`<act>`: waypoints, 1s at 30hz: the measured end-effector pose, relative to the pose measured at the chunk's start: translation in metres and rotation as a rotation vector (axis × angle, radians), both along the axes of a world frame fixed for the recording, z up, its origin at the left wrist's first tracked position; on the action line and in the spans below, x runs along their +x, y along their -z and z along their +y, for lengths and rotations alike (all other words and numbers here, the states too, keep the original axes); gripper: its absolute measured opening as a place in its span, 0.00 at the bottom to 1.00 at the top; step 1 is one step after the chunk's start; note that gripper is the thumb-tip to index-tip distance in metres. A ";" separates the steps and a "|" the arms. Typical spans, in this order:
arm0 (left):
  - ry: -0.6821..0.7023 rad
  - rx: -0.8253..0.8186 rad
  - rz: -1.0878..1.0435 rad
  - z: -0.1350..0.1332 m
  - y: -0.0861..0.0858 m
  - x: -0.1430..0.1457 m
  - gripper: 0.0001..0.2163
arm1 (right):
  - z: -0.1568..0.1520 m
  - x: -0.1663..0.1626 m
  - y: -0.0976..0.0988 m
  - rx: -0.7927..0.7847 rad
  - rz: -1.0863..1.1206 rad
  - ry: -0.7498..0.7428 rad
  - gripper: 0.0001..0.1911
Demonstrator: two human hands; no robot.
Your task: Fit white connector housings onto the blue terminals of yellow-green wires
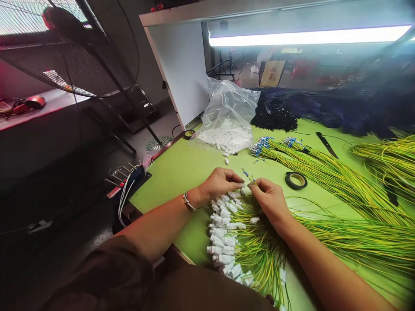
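Observation:
My left hand (218, 183), with a bracelet at the wrist, has thumb and forefinger pinched on a small white piece, apparently a connector housing (242, 185). Close beside it, my right hand (270, 198) is closed on yellow-green wires whose blue-and-silver crimp terminals (248, 174) stick up past the fingertips. Below both hands, many white connectors (223, 237) fan out in a curved row, joined to yellow-green wires (266, 248). A single white connector (255, 220) lies on top of those wires.
On the green tabletop (171, 172), loose white housings spill from a clear plastic bag (228, 103). Bundled wires with blue terminals (262, 144) lie at the right, near a black tape roll (296, 180) and a black knife-like strip (327, 144). A fan (74, 47) stands left.

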State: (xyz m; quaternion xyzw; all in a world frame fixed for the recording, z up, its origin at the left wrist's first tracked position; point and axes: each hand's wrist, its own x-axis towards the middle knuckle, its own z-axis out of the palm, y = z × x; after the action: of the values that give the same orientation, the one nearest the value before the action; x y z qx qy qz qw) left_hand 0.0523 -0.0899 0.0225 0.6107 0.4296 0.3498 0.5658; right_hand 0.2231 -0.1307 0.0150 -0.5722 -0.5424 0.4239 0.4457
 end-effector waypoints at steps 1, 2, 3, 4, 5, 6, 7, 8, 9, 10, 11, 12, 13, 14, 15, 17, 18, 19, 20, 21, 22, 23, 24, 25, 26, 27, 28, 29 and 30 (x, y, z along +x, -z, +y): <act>0.035 0.034 0.075 0.002 -0.001 -0.004 0.08 | 0.000 0.001 0.000 0.004 0.013 0.019 0.13; 0.082 0.065 0.150 0.004 -0.003 -0.008 0.07 | 0.000 0.003 0.001 0.013 0.020 0.043 0.14; 0.144 0.094 0.216 0.007 -0.004 -0.013 0.07 | 0.001 0.004 0.002 0.020 0.028 0.065 0.14; 0.211 0.120 0.268 0.010 -0.004 -0.017 0.06 | 0.001 0.005 0.003 0.017 0.044 0.069 0.15; 0.259 0.148 0.305 0.013 -0.005 -0.020 0.06 | 0.002 0.006 0.004 0.003 0.071 0.060 0.17; 0.253 0.188 0.330 0.016 -0.004 -0.023 0.05 | 0.002 0.006 0.004 -0.023 0.109 0.039 0.17; 0.186 0.243 0.349 0.020 -0.003 -0.025 0.05 | 0.002 0.006 0.005 -0.054 0.156 0.016 0.18; 0.079 0.310 0.369 0.024 -0.002 -0.026 0.06 | 0.003 0.005 0.005 -0.080 0.203 0.002 0.18; -0.041 0.383 0.391 0.028 0.001 -0.026 0.07 | 0.003 0.005 0.005 -0.095 0.241 0.000 0.18; -0.139 0.453 0.409 0.032 0.004 -0.026 0.10 | 0.003 0.004 0.005 -0.103 0.267 0.009 0.18; -0.190 0.509 0.423 0.035 0.007 -0.026 0.13 | 0.003 0.003 0.004 -0.108 0.282 0.016 0.18; -0.190 0.547 0.432 0.039 0.011 -0.026 0.15 | 0.003 0.003 0.004 -0.111 0.287 0.015 0.17; -0.162 0.566 0.438 0.041 0.014 -0.026 0.15 | 0.003 0.002 0.003 -0.109 0.282 0.010 0.16; -0.136 0.574 0.444 0.043 0.017 -0.027 0.14 | 0.002 0.002 0.002 -0.100 0.272 0.007 0.14; -0.123 0.577 0.457 0.045 0.019 -0.027 0.13 | 0.002 0.002 0.002 -0.086 0.261 0.010 0.13; -0.140 0.583 0.502 0.046 0.021 -0.029 0.11 | 0.001 0.003 0.001 -0.062 0.249 0.034 0.12; -0.156 0.583 0.522 0.045 0.021 -0.029 0.10 | 0.002 0.003 0.001 -0.058 0.247 0.046 0.11; -0.168 0.577 0.530 0.045 0.020 -0.029 0.09 | 0.002 0.003 0.001 -0.055 0.243 0.052 0.10; -0.175 0.559 0.520 0.043 0.019 -0.028 0.08 | 0.002 0.003 0.002 -0.054 0.234 0.052 0.09; -0.182 0.527 0.488 0.041 0.018 -0.027 0.07 | 0.003 0.003 0.002 -0.055 0.220 0.047 0.09; -0.190 0.481 0.429 0.039 0.017 -0.024 0.07 | 0.003 0.003 0.003 -0.055 0.205 0.041 0.08; -0.201 0.420 0.347 0.036 0.015 -0.022 0.06 | 0.004 0.003 0.004 -0.055 0.191 0.034 0.07; -0.210 0.344 0.250 0.032 0.014 -0.019 0.06 | 0.004 0.003 0.004 -0.056 0.178 0.027 0.06; -0.216 0.261 0.147 0.028 0.012 -0.016 0.06 | 0.005 0.002 0.004 -0.061 0.166 0.022 0.06; -0.215 0.176 0.046 0.023 0.010 -0.013 0.06 | 0.005 0.002 0.005 -0.070 0.158 0.018 0.05; -0.204 0.095 -0.045 0.019 0.009 -0.010 0.06 | 0.004 0.002 0.004 -0.081 0.153 0.017 0.05; -0.185 0.023 -0.123 0.014 0.007 -0.008 0.07 | 0.004 0.002 0.004 -0.093 0.151 0.017 0.05; -0.157 -0.039 -0.185 0.010 0.006 -0.006 0.09 | 0.003 0.002 0.003 -0.106 0.151 0.017 0.05; -0.120 -0.094 -0.230 0.007 0.005 -0.005 0.10 | 0.003 0.002 0.003 -0.115 0.154 0.014 0.05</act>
State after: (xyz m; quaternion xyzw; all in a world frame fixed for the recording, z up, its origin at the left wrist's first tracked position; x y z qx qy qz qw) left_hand 0.0474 -0.0829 0.0175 0.5125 0.4137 0.4300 0.6175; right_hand 0.2249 -0.1280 0.0122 -0.5664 -0.4774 0.4937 0.4556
